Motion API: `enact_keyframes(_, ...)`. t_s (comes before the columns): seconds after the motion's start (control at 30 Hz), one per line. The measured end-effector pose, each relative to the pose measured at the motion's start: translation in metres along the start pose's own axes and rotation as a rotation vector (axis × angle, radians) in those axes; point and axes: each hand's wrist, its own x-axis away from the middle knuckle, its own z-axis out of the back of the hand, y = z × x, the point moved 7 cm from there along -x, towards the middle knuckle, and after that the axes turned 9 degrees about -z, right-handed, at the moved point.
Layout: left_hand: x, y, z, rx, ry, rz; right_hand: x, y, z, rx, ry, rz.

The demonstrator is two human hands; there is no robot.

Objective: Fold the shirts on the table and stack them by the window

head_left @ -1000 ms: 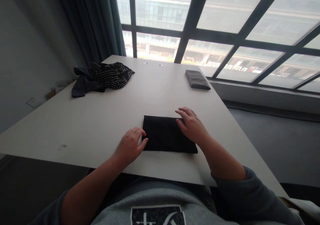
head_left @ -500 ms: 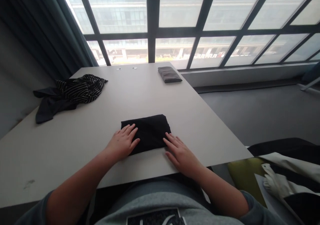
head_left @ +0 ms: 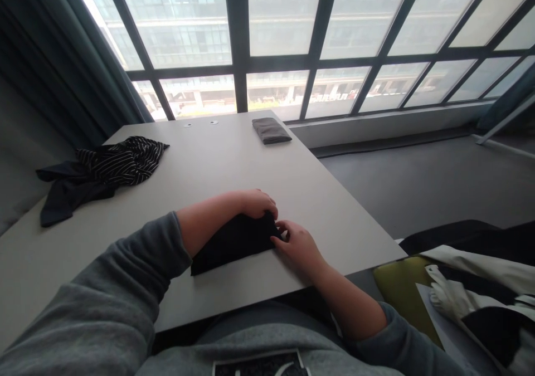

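A folded black cloth garment [head_left: 234, 242] lies on the white table in front of me; its exact kind does not show. My left hand [head_left: 258, 202] reaches across its far side, with the fingers curled down over the far right corner. At the right edge my right hand [head_left: 297, 247] pinches the cloth between thumb and fingers. The two hands are close together at that end. My left forearm covers the upper left part of the cloth.
On the white table [head_left: 217, 170], a grey folded cloth [head_left: 271, 131] lies at the far right corner. A crumpled striped black garment [head_left: 125, 161] with dark fabric lies at the left. Clothes [head_left: 455, 298] are heaped on a green seat [head_left: 401, 287] at the right.
My left hand has left the cloth's left side and moved across to its far right corner. My right hand has gone from lying flat to pinching the right edge. The view has shifted slightly.
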Motion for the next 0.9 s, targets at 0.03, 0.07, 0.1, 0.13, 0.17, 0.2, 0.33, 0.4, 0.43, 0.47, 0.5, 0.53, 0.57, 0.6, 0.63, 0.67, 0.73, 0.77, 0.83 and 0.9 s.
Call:
enact_keyframes(0.03,0.000,-0.003,0.001,0.025,0.000,-0.009,0.000,0.001,0.000,0.006,0.003,-0.011)
enact_keyframes(0.07,0.000,-0.006,0.003,0.053,0.004,-0.012,0.000,0.003,0.000,0.010,0.005,-0.023)
enact_keyframes(0.1,0.001,-0.010,0.004,0.081,0.008,-0.006,0.001,0.005,0.000,0.011,0.006,-0.034)
enact_keyframes(0.13,0.002,-0.012,0.006,0.103,0.014,0.007,0.001,0.006,0.000,0.004,0.003,-0.043)
enact_keyframes(0.17,0.003,-0.015,0.007,0.119,0.019,0.022,0.001,0.007,0.000,-0.010,-0.002,-0.050)
enact_keyframes(0.2,0.004,-0.017,0.007,0.128,0.022,0.034,0.002,0.008,0.000,-0.028,-0.009,-0.055)
enact_keyframes(0.33,0.000,-0.019,0.010,0.117,0.029,0.023,0.003,0.006,0.004,-0.091,-0.010,-0.059)
enact_keyframes(0.4,-0.003,-0.019,0.011,0.098,0.026,-0.001,0.003,0.004,0.007,-0.109,-0.002,-0.058)
enact_keyframes(0.43,-0.004,-0.020,0.010,0.086,0.019,-0.007,0.003,0.004,0.009,-0.117,0.005,-0.057)
enact_keyframes(0.47,-0.005,-0.021,0.009,0.072,0.010,-0.008,0.003,0.004,0.010,-0.122,0.008,-0.058)
enact_keyframes(0.5,-0.005,-0.022,0.006,0.055,0.007,-0.002,0.003,0.004,0.010,-0.124,0.008,-0.061)
enact_keyframes(0.53,-0.005,-0.023,0.004,0.034,0.011,0.009,0.003,0.005,0.010,-0.116,0.001,-0.061)
enact_keyframes(0.57,-0.004,-0.024,0.000,0.013,0.022,0.022,0.003,0.005,0.008,-0.098,-0.009,-0.054)
enact_keyframes(0.6,-0.004,-0.024,-0.004,-0.006,0.038,0.035,0.003,0.004,0.006,-0.070,-0.015,-0.037)
enact_keyframes(0.63,-0.003,-0.023,-0.009,-0.021,0.057,0.048,0.004,0.004,0.004,-0.034,-0.014,-0.009)
enact_keyframes(0.67,-0.003,-0.022,-0.014,-0.039,0.083,0.068,0.005,0.002,0.002,0.007,-0.005,0.026)
enact_keyframes(0.73,0.001,-0.020,-0.023,-0.094,0.161,0.139,0.007,-0.001,-0.001,0.090,0.033,0.099)
enact_keyframes(0.77,0.004,-0.020,-0.024,-0.133,0.219,0.191,0.008,-0.002,-0.003,0.129,0.050,0.129)
enact_keyframes(0.83,0.017,-0.017,-0.024,-0.213,0.351,0.307,0.011,-0.003,-0.005,0.200,0.070,0.179)
enact_keyframes(0.9,0.037,-0.011,-0.025,-0.262,0.444,0.397,0.013,-0.005,-0.004,0.253,0.083,0.223)
